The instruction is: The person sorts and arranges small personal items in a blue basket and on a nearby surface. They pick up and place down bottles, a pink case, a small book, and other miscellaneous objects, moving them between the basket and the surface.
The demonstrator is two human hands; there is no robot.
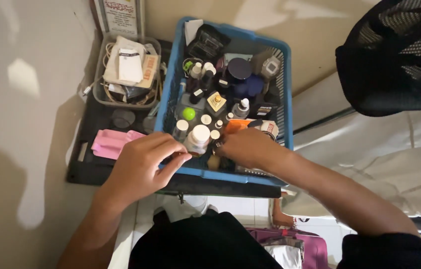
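Here the left hand (pixel 143 162) pinches narrowly at the blue plastic basket (pixel 170 89) rim; the right hand (pixel 245 148), grip hidden, reaches among small bottles beside the white-capped bottle (pixel 198 138). Steady the rim, lift straight.

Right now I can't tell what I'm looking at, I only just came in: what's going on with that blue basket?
A person is reaching with both hands into the near end of a blue basket crammed with small bottles and jars. The left hand rests on the near rim, its fingers beside a white-capped bottle. The right hand is down among the bottles by an orange item; what it grips is hidden. A clear bin of cables and a pink cloth sit to the left.
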